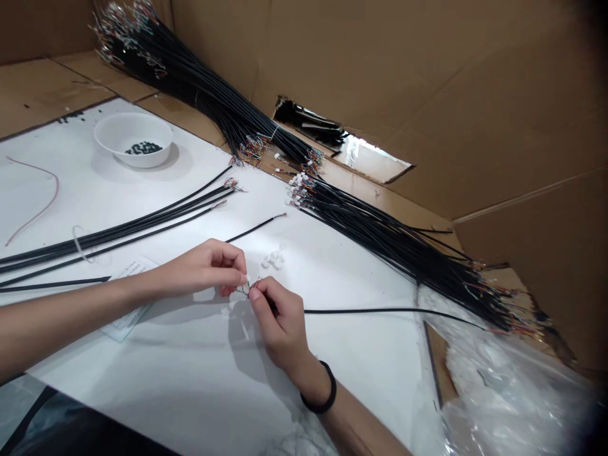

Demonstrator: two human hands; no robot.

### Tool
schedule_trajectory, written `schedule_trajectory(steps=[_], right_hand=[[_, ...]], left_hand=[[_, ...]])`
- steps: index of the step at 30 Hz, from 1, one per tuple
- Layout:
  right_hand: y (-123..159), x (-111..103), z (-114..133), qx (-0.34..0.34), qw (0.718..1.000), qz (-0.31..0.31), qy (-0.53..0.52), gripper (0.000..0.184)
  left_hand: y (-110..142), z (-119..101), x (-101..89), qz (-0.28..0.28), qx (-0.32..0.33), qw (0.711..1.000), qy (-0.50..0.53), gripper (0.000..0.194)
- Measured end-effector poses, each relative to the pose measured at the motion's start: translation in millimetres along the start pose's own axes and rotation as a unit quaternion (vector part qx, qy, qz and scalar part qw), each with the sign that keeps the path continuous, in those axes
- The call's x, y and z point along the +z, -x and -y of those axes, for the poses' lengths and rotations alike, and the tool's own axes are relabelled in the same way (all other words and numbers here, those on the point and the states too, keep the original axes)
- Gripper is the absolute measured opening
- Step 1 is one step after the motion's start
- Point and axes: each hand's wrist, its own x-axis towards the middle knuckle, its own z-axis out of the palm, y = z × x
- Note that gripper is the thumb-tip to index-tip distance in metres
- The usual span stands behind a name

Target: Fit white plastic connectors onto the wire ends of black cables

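Observation:
My right hand [280,320] is closed on the end of a black cable [365,311], which runs off to the right across the white table. Thin coloured wires [244,291] fan out of that end between my two hands. My left hand [213,269] pinches at these wires, with what looks like a small white connector at its fingertips, partly hidden by the fingers. Just beyond my hands lies a small pile of white connectors [273,258]. Another black cable [256,228] with bare wire ends reaches out from behind my left hand.
A white bowl [137,155] of small dark pieces stands at the back left. Several black cables [118,229] lie left. Large cable bundles [209,79] and connectored cables [380,234] line the cardboard wall [427,95]. Clear plastic [503,392] sits at right.

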Motion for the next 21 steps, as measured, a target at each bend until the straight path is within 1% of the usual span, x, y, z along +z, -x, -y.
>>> schedule_trajectory(steps=[10, 21], right_hand=[[-1.1, 0.0, 0.2, -0.010, 1.000, 0.000, 0.020, 0.022], [-0.9, 1.1, -0.7, -0.012, 1.000, 0.001, 0.015, 0.022]], left_hand=[[-0.4, 0.4, -0.5, -0.003, -0.010, 1.000, 0.002, 0.012], [0.6, -0.2, 0.5, -0.011, -0.012, 1.000, -0.009, 0.011]])
